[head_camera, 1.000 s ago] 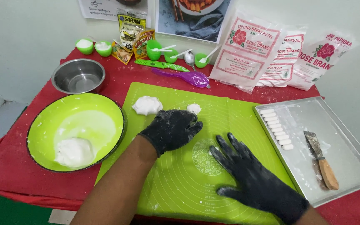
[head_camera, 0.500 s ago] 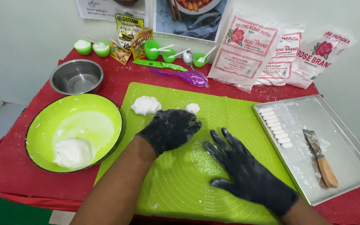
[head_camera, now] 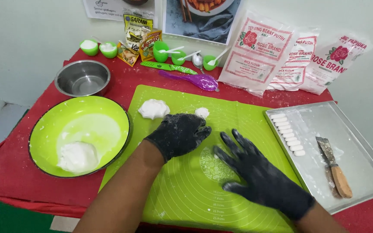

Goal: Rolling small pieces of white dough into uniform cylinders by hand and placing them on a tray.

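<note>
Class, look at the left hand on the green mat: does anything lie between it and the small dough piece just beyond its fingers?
Nothing visible does. The left hand rests on the mat, and the small dough piece sits just past its fingertips with only bare mat between. The larger dough lump lies off to the side, out of that path.

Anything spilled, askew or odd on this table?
Nothing spilled. Flour dusts the left hand, right hand and mat. The scraper lies askew in the tray, and the dough pieces sit in a tidy row.
</note>
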